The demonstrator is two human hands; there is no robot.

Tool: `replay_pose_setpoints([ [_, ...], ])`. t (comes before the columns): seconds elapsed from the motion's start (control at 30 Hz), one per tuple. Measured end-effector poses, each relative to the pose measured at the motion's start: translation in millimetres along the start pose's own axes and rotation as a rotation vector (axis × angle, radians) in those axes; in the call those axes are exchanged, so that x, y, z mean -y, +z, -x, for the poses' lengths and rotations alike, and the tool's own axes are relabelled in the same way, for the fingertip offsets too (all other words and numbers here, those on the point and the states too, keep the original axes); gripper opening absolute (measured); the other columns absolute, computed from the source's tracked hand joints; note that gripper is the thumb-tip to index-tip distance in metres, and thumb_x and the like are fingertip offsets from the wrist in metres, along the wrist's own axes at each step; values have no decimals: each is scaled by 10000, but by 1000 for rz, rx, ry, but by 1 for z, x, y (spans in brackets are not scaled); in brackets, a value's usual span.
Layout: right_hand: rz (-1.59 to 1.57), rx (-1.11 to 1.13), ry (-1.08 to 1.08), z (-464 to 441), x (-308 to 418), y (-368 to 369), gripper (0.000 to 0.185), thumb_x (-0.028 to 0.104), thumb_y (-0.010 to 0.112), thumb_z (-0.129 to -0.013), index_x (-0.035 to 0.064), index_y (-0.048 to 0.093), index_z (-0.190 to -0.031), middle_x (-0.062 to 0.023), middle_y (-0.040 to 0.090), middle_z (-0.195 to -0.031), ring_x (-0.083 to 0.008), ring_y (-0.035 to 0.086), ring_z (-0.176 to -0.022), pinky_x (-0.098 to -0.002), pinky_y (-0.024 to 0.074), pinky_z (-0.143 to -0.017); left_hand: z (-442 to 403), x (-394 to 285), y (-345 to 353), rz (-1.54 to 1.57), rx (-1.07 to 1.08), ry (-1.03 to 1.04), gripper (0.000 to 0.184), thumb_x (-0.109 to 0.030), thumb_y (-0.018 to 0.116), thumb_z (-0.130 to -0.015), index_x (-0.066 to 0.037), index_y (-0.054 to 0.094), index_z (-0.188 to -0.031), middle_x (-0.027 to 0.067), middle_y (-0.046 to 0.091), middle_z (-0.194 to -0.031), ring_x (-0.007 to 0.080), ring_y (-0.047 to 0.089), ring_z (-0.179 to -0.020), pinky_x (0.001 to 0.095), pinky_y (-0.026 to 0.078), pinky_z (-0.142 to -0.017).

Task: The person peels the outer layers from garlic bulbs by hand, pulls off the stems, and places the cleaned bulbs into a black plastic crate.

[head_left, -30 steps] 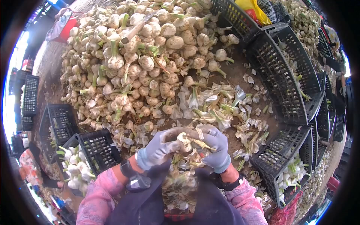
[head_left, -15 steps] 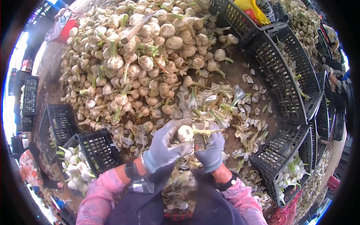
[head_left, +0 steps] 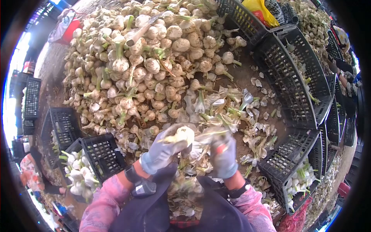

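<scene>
My left hand point(head_left: 164, 152), in a pale grey glove, is closed around a garlic bulb point(head_left: 184, 135) in front of my knees. Its papery skin is partly loose and hangs toward the left. Just to the right is my right hand point(head_left: 225, 156), gloved and smeared by motion, with its fingers curled around a small red-handled tool point(head_left: 221, 149); the tool's working end cannot be made out. A blurred pale strip, stalk or peel, stretches between the two hands. Beyond them rises a large heap of garlic bulbs point(head_left: 150, 65) with dirt and stalks on them.
Peeled skins and cut stalks point(head_left: 228, 104) litter the ground to the right of the heap. A black crate point(head_left: 102, 154) and white garlic point(head_left: 79, 170) are at my left. More black crates point(head_left: 290, 150) line the right side. A yellow bag point(head_left: 259, 11) lies at the back.
The bulb has turned in my left hand, so its loose skin now points left instead of right. My right hand has moved slightly away to the right, with a blurred strip beside it.
</scene>
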State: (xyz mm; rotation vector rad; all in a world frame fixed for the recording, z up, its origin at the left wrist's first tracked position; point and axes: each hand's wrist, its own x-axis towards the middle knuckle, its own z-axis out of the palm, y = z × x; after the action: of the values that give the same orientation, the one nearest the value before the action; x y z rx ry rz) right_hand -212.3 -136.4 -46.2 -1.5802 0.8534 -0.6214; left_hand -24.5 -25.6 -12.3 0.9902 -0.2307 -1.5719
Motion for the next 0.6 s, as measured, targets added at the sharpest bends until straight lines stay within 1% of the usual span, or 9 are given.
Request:
replay_pose_setpoints([
  [0.03, -529, -80, 194, -4, -3, -7, 181, 49, 627, -872, 13, 614, -1049, -132, 653, -919, -215, 643, -843, -312, 518, -783, 5, -6, 2, 73, 98, -16, 539, -75, 697, -870, 12, 467, -1350, 114, 637, -1065, 197, 649, -873, 296, 526, -695],
  [0.07, -1066, -269, 342, -8, -6, -14, 183, 65, 639, -873, 15, 609, -1047, -141, 654, -916, -235, 649, -838, -334, 530, -762, 7, -9, 5, -6, 115, 48, 510, -65, 706, -880, 5, 486, -1335, 68, 650, -1079, 140, 649, -867, 274, 544, -689],
  [0.1, -639, -159, 359, -11, -18, -25, 215, 110, 668, -872, 20, 631, -1064, -155, 659, -941, -275, 646, -878, -344, 528, -815, 6, -10, 5, 12, 76, 24, 510, -68, 707, -882, 9, 487, -1335, 69, 650, -1084, 137, 648, -876, 273, 544, -703],
  [0.17, 593, 120, -170, -7, -61, -36, 308, 171, 727, -845, 33, 655, -1111, -142, 658, -974, -281, 636, -946, -339, 511, -862, 3, -11, 3, 49, 4, -24, 510, -75, 710, -885, 16, 488, -1335, 70, 650, -1093, 131, 646, -894, 271, 545, -731],
  [0.2, 511, 96, -153, -10, -39, -32, 342, 176, 745, -829, 45, 659, -1133, -138, 659, -995, -277, 633, -966, -339, 505, -874, 1, -4, -2, -96, -45, -5, 544, -89, 732, -875, 18, 487, -1349, 62, 641, -1144, 116, 628, -972, 265, 536, -811],
  [0.3, 272, 90, -127, -17, 48, -9, 427, 188, 789, -789, 79, 668, -1184, -131, 663, -1054, -267, 628, -1004, -342, 494, -891, 0, -12, 15, -300, -72, -8, 574, -97, 757, -858, 20, 494, -1354, 51, 626, -1192, 93, 594, -1036, 245, 509, -879],
  [0.43, 109, 184, -141, -15, 57, -4, 413, 184, 804, -763, 121, 700, -1157, -107, 679, -1082, -260, 639, -975, -350, 511, -844, 1, -14, 13, -253, -32, 60, 638, -99, 817, -797, 32, 512, -1341, 50, 616, -1209, 90, 577, -1049, 249, 492, -917],
  [0.53, 150, 187, -269, -14, 48, -4, 400, 183, 800, -755, 126, 708, -1139, -98, 681, -1057, -273, 644, -959, -360, 518, -824, 5, -18, 14, -655, 28, 121, 697, -86, 859, -741, 42, 514, -1332, 60, 617, -1208, 103, 572, -1071, 265, 488, -934],
  [0.6, 188, 184, -323, -12, 55, -3, 407, 176, 795, -749, 132, 705, -1144, -100, 682, -1051, -291, 646, -958, -368, 520, -822, 7, -14, 14, -579, -13, 105, 715, -72, 872, -718, 47, 514, -1326, 65, 620, -1204, 107, 568, -1082, 269, 485, -939],
])
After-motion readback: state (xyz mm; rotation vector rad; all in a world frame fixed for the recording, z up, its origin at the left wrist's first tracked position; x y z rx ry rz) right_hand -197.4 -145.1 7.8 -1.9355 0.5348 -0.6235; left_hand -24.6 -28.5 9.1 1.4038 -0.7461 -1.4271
